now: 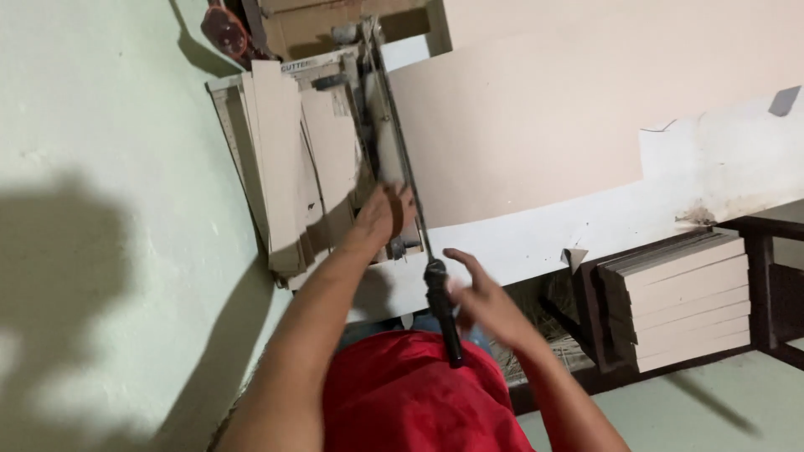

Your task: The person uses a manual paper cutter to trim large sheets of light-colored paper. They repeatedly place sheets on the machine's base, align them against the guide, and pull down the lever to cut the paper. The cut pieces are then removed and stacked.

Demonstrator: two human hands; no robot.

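**Hands at the lever paper cutter**

We look down on a guillotine paper cutter sitting on a pale counter, pushed up against the wall on the left. Our left hand presses flat on the near end of the cutter bed, close beside the blade arm, with its fingers spread downward rather than wrapped round anything; its grip is released. Our right hand hovers just right of the black lever handle, fingers open and blurred, touching or nearly touching the handle; we cannot tell which, but the grip is not clenched on it.

On the left half of the bed lie tan cardboard strips, overlapping and leaning toward the wall. A large tan sheet lies on the counter to the right of the blade. Below the counter, near right, stands a stack of boards on a dark frame.

We judge the strips light and stiff, apt to slide over one another, so they want flat downward pressure well away from the blade. The lever looks rigid and heavy at its hinge; its black handle end is the sound place to take hold.
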